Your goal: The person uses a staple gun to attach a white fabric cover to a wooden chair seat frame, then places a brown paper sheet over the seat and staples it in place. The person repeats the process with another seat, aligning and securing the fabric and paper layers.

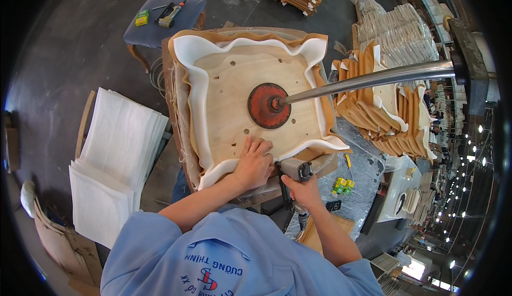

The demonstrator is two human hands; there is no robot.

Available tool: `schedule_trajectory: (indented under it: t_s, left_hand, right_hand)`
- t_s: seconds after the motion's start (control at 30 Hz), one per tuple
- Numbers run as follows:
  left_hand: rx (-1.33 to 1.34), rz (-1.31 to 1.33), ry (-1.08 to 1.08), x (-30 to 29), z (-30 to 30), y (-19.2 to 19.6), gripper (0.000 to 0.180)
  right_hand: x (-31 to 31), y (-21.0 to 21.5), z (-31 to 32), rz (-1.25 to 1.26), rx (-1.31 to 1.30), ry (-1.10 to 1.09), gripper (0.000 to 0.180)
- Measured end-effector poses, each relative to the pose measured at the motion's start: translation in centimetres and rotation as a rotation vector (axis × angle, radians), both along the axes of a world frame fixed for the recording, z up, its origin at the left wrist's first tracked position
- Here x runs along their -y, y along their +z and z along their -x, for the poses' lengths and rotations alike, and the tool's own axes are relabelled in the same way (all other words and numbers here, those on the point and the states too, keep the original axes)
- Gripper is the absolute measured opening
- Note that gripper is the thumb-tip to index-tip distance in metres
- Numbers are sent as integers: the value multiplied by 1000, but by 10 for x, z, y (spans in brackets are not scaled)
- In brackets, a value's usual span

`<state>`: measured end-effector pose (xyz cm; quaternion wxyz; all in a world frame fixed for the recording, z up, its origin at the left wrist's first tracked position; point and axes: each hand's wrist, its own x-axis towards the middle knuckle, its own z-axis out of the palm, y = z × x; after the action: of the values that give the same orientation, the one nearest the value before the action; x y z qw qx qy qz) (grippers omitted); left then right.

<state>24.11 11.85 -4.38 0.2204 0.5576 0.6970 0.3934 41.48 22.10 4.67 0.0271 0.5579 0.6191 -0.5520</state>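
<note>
A square wooden seat board (229, 88) lies with its bare side up, ringed by white foam (198, 83) and a tan cover (326, 101) whose wavy edges stand up around it. My left hand (255, 164) is closed over the padded near edge, its bent fingers pressing the cover toward the board; the fold under them is hidden. Just right of it, my right hand (303, 191) grips an air staple gun (296, 169) by its handle. The gun's nose is at the near edge, close to my left fingers. A hose fitting hangs below its handle.
A red round press disc (269, 106) on a curved metal rod (373, 80) bears on the board's middle. White sheets (114, 147) are stacked left. Tan covers (368, 107) pile up right. A blue stool (160, 16) holding tools stands far left; small green-yellow boxes (342, 186) lie right.
</note>
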Motion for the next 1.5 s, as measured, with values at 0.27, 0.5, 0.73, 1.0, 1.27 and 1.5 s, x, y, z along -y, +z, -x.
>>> schedule_trajectory:
  t_s: [0.27,0.5,0.73,1.0,1.27,1.5]
  left_hand:
    - [55,-4,44,-4,-1,-6,12]
    - [72,-31,-6,1,6,-8,13]
    - [62,-54,30,-1,4,-12,10]
    - [-73,110,-13,23,14,-1,56]
    - [-61,248,-1,26,16,7,76]
    - [-22,196,39,26,19,0,65]
  right_hand:
    - [16,10,4,23,4,-17,49]
    - [18,8,11,-36,34,8,49]
    - [31,7,6,-43,-26,-11,47]
    - [32,1,15,-70,-43,-21,33]
    - [42,2,26,-61,-23,-20,28]
    - [51,10,31,-24,11,-14,24]
